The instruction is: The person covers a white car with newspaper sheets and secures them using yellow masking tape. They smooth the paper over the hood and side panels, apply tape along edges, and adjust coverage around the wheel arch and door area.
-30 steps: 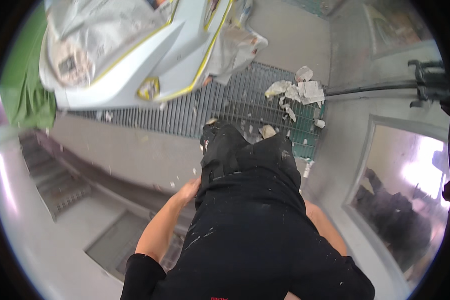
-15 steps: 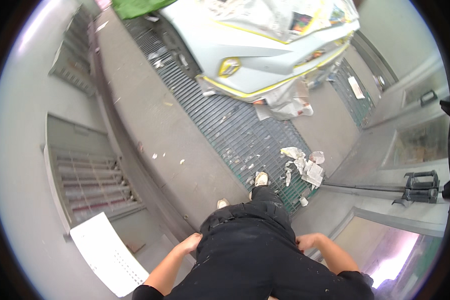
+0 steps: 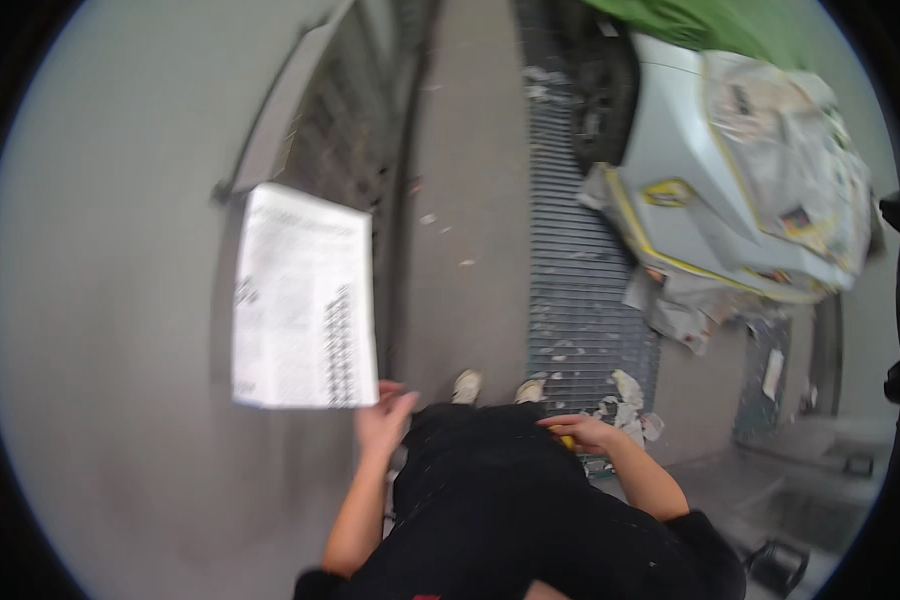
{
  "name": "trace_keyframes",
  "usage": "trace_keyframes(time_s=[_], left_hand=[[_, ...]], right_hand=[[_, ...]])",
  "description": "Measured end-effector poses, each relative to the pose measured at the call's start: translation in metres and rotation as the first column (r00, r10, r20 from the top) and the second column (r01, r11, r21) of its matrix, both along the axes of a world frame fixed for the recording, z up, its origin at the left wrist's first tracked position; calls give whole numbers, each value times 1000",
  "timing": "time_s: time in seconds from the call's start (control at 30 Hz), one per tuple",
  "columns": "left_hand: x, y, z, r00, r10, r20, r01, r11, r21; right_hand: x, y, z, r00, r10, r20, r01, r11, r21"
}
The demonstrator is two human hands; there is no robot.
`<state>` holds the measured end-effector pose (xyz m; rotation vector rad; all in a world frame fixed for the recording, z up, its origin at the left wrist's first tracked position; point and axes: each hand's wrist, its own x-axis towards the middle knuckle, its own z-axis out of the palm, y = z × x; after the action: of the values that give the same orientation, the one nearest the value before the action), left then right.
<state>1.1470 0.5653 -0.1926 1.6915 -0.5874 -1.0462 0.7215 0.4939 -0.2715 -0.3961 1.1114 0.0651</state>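
White paper, printed in black, makes the sheet (image 3: 305, 300) at the left-centre of the frame, upright against the grey wall (image 3: 120, 320), its edges tilted slightly. Just below its lower right corner is the person's left hand (image 3: 376, 428), thumb and forefinger spread apart; whether they touch the sheet's edge cannot be told through the blur. The right hand (image 3: 590, 434), lower centre right, has its fingers bent round a small yellow object (image 3: 568, 442), mostly hidden, beside the black trousers (image 3: 470, 430). Room for moving lies along the grey floor strip (image 3: 470, 150), which runs from the pale shoes (image 3: 467, 386) to the top of the frame, bounded on the right by the edge of a metal grating (image 3: 580, 260) and dotted with small scraps. Upper right, a pale car (image 3: 670, 120) wears newspaper (image 3: 770, 150) edged in yellow tape (image 3: 668, 192), with a green cover (image 3: 710, 30) behind; its front corner overhangs the grating, well apart from both hands. Torn paper (image 3: 626, 395) lies just beyond the right hand.
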Motion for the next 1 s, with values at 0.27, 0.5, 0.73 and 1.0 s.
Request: trace_keyframes(time_s=[0.27,0.5,0.73,1.0], left_hand=[[64,-13,9,826,458,330,-260,828,-497],[73,-42,37,832,474,289,-344,849,-402],[81,-14,51,719,256,646,-182,967,-180],[55,2,97,750,-211,626,-192,837,512]], right_hand=[[15,-37,-9,946,323,35,-309,927,-214],[50,-53,-31,959,279,57,-241,902,-357],[46,-71,-19,964,266,16,-239,891,-386],[53,-90,-21,964,267,14,-239,882,-406]])
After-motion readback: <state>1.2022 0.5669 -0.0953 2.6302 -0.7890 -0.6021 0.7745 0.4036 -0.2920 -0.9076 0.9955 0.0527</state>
